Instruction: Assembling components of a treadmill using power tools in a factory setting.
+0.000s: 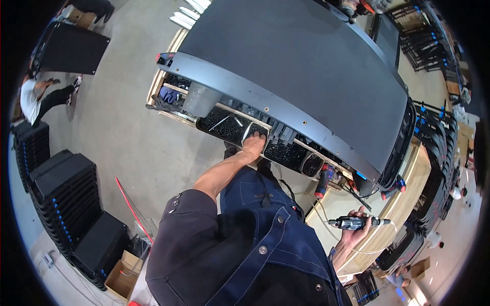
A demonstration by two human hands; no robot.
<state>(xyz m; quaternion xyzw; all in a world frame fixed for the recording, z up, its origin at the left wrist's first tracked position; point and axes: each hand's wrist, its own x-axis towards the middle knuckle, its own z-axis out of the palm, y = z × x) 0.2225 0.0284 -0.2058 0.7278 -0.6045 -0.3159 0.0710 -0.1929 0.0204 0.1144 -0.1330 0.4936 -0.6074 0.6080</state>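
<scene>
Two bare hands are busy on opposite sides of the body. The right hand (356, 234), held out to the right above a pale wooden bench (408, 204), has its fingers wrapped round a driver (352, 223) and grips it firmly. This driver is slim and straight, black with a shiny, glassy-looking middle. Its thin tip points left, and a pale cord (394, 226) leaves its other end. It lies roughly level in the hand, clear of the panel.

The left hand (253, 145) reaches forward into a small bin (246, 132) with a whitish rim. Its fingertips are partly hidden there, so I cannot tell how far they are parted or whether they have hold of anything. The bin sits in a row along the near edge of the panel (301, 61). On its left is a black tray (218, 135) of dark screws (232, 121) with a few longer, silvery pieces among them; on its right lie more small dark parts (282, 154).

The panel is large, flat and matt dark grey, with a smooth blue-grey front edge bearing small brassy holes. Near the row's right end is a red-and-black drill (322, 182).
</scene>
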